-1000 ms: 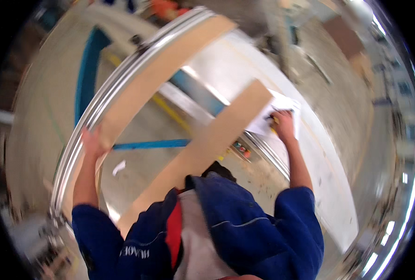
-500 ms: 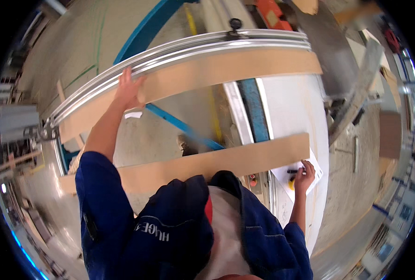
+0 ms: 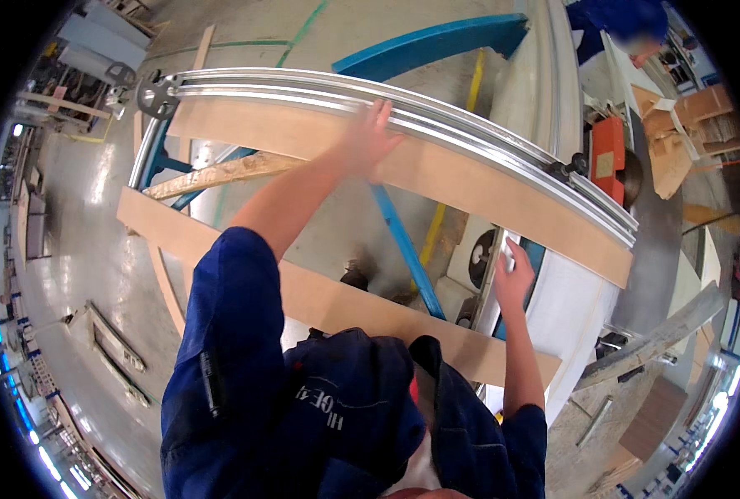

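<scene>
My left hand [image 3: 374,140], slightly blurred, lies with its fingers stretched out over the far edge of a long light-brown board [image 3: 470,187]. That board lies along a silver metal fence [image 3: 303,87], and my fingertips reach the fence. A second long brown board [image 3: 328,301] crosses in front of my body, roughly parallel to the first. My right hand [image 3: 513,279] hovers between the boards near the silver rail of the machine's table, fingers apart, with nothing visible in it. My right forearm passes over the near board and hides part of its right end.
A black knob [image 3: 579,164] stands on the fence beside a red machine part [image 3: 609,158]. Blue frame bars [image 3: 407,254] run beneath the boards. A white table surface [image 3: 565,308] lies at right. Another person in blue [image 3: 615,21] is at the far right. Wood offcuts [image 3: 669,141] lie behind.
My right hand has left the white paper and the dark pen-like thing near the near board's end and moved forward. My left hand has slid right along the far board. The view has turned.
</scene>
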A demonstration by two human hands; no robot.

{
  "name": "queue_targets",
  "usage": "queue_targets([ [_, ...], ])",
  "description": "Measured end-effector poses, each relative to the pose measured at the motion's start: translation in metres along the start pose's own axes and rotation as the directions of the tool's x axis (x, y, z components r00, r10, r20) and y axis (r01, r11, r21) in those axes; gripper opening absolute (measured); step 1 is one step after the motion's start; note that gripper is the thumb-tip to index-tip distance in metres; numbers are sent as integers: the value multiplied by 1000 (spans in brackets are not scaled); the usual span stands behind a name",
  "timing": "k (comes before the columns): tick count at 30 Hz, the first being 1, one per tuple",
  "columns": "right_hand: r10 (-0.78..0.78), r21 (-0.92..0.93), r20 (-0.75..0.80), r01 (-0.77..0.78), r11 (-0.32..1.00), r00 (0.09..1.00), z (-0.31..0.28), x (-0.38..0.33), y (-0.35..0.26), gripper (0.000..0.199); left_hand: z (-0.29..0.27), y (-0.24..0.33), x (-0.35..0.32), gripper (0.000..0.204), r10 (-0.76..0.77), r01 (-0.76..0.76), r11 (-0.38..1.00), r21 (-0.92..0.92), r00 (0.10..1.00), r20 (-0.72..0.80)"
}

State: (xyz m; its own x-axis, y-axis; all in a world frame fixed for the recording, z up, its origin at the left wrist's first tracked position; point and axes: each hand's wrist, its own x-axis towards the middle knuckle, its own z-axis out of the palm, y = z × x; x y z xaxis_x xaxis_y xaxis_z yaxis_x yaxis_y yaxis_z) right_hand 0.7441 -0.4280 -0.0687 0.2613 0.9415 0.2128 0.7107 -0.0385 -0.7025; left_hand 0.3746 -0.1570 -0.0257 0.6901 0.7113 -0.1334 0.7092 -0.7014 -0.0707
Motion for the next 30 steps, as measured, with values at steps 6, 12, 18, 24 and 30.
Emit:
queue_targets([
  [6, 704, 731, 457, -681, 50, 543, 87, 37, -2, 60, 4, -3, -6, 105, 24, -32, 990, -139, 998, -58],
  [12, 621, 860, 504, -286, -422, 601, 122, 80, -10, 50, 23, 12, -44, 94, 11, -79, 909, -410, 986, -167],
  [18, 620, 946, 303, -149, -288, 724, 116, 57, -47, 45, 25, -4, -26, 90, -51, -105, 871, -480, 953, -300],
  [24, 529, 995, 98, -82, -54, 843, 69, 5, -97, 47, -55, 25, -19, 62, -1, -109, 905, -410, 966, -259],
  [30, 220, 958, -285, 269, 99, 933, -99, 43, -194, 49, -235, 66, -71, 60, -41, -163, 918, -360, 867, -497],
])
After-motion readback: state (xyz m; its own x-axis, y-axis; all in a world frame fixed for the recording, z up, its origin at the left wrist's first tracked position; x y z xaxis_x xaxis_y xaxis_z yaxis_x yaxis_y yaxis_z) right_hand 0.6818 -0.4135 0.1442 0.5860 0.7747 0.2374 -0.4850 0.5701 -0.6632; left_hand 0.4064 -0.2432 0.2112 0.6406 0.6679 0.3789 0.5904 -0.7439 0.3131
